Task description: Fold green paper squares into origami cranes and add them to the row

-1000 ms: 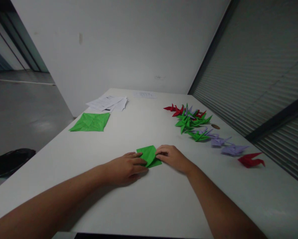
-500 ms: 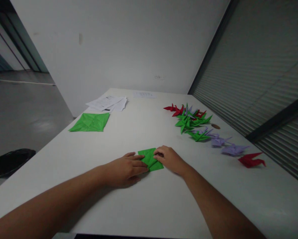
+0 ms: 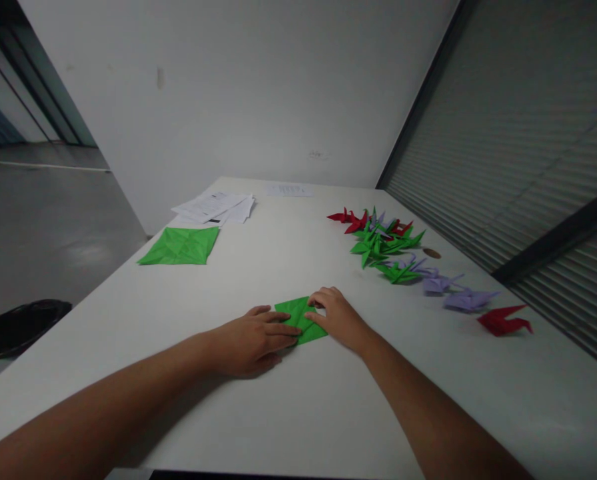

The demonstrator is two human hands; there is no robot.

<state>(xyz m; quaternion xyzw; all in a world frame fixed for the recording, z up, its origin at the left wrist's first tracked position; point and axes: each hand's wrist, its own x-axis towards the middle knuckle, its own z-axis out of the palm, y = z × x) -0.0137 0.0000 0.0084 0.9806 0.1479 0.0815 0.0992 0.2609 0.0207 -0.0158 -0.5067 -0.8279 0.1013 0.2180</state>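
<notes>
A small creased square of green origami paper (image 3: pixel 303 310) lies flat on the white table in front of me. My left hand (image 3: pixel 251 341) rests flat with its fingers spread over the paper's left side, pressing it down. At the right edge of the paper is my right hand (image 3: pixel 338 317), its thumb and index finger parted and touching the sheet, the other fingers curled. No fold is pinched between the right fingertips that I can see.
Folded paper cranes, green (image 3: pixel 373 243), purple (image 3: pixel 471 300) and red (image 3: pixel 503 321), line the table's right side near a brown disc (image 3: pixel 432 253). Creased green sheets (image 3: pixel 183 245) and printed papers (image 3: pixel 211 205) lie at the left. A black-lined bin (image 3: pixel 21 327) stands beyond the left edge.
My right thumb and index finger have opened apart and the hand has shifted slightly up along the paper's right edge. The left hand has stayed almost still.
</notes>
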